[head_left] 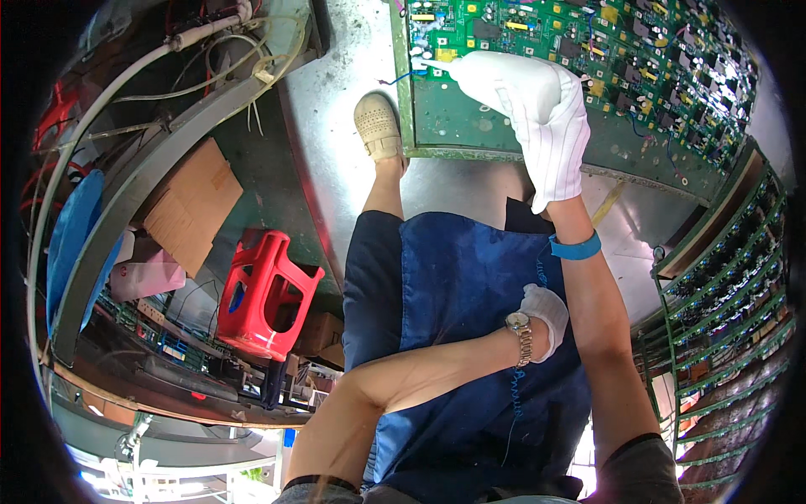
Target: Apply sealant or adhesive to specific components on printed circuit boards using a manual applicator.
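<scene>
My right hand (525, 97), in a white striped glove, reaches over the left edge of a panel of green circuit boards (625, 63). Its fingers look drawn together, and a thin pale tip points left from them at small parts on the board. Whether that tip is the glove's end or something held, I cannot make out. A blue wire (401, 78) sticks out from the panel edge close by. My left hand (547, 317), also in a white glove, is bent over the blue apron (470, 286) at my lap; its fingers are hidden.
The boards lie on a green-edged tray (470, 153). A rack (722, 277) of several stacked boards stands close on my right. To the left are a red plastic stool (267, 294), a cardboard sheet (193, 206) and a curved metal frame (159, 151) with cables.
</scene>
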A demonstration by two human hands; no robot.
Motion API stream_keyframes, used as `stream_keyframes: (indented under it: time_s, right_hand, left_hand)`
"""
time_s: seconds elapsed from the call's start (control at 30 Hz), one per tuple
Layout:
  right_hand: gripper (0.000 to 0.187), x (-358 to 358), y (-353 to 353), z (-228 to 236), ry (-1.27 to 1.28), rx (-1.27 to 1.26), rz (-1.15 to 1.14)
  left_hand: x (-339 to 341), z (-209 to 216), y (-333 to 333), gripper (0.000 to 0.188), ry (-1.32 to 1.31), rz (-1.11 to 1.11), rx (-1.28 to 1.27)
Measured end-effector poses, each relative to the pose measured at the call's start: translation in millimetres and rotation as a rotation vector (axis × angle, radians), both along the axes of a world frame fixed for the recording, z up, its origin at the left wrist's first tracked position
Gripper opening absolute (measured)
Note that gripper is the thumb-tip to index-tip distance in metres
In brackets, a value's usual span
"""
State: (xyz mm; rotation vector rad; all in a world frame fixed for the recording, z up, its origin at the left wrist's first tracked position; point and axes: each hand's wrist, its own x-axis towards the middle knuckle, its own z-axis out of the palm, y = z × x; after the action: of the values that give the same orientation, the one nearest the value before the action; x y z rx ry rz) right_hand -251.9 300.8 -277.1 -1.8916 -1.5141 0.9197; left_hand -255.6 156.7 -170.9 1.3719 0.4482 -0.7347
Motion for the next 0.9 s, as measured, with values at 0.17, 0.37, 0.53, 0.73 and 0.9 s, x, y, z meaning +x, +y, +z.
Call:
stream_keyframes:
  time_s: [0.17,0.37,0.53,0.73,0.9]
  right_hand:
    - [0.055,15,-7,-7,0.143,-0.172,-0.171]
    - [0.046,48,-6,22,0.843,-0.346,-0.493]
    - [0.039,80,-2,44,0.726,-0.122,-0.556]
    - [0.056,87,13,21,-0.145,0.156,-0.191]
    - [0.039,84,22,12,-0.156,0.329,0.052]
  left_hand:
    - [9,-4,-11,0.019,-0.004,-0.028,0.038]
    - [14,-8,-21,0.019,-0.026,-0.048,0.077]
    - [17,-7,-18,0.02,-0.031,-0.064,0.087]
    - [21,-6,-16,0.021,-0.04,-0.083,0.097]
    - [26,-4,-10,0.016,0.024,-0.1,0.078]
